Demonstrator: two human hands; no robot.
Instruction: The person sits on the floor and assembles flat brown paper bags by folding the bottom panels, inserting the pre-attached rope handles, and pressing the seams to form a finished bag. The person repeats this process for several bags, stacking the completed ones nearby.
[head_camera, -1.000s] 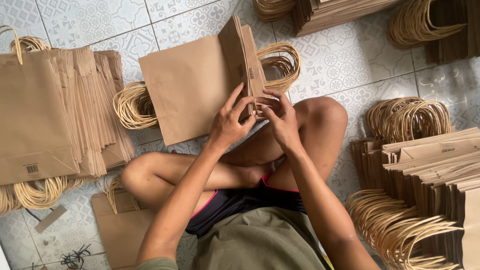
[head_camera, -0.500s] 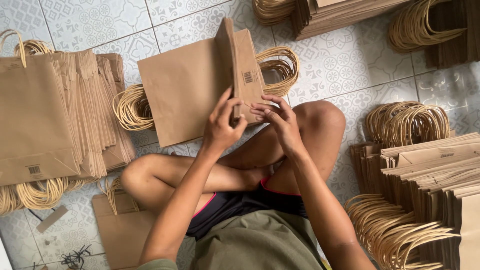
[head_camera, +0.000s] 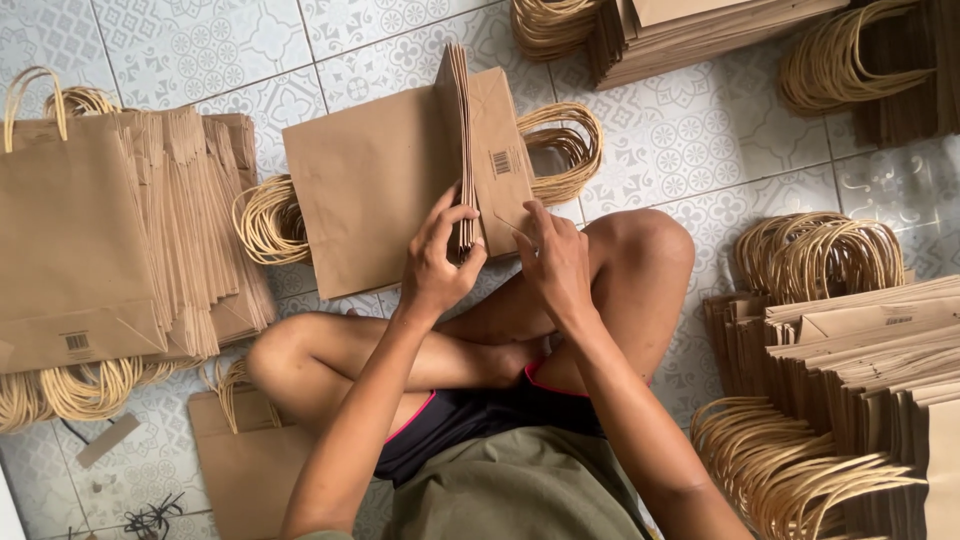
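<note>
The person is sitting cross-legged on the tiled floor (head_camera: 700, 150), holding a bundle of brown paper bags (head_camera: 400, 180) lying in front of the knees. The left hand (head_camera: 440, 265) is pinching the bundle's near edge, thumb and fingers closed on a few bags standing up on edge. The right hand (head_camera: 555, 260) is lying just beside it, fingers touching the bag bottom with the barcode. Bag stacks (head_camera: 120, 240) are lying toward the floor's left edge, more stacks (head_camera: 860, 340) toward the right.
</note>
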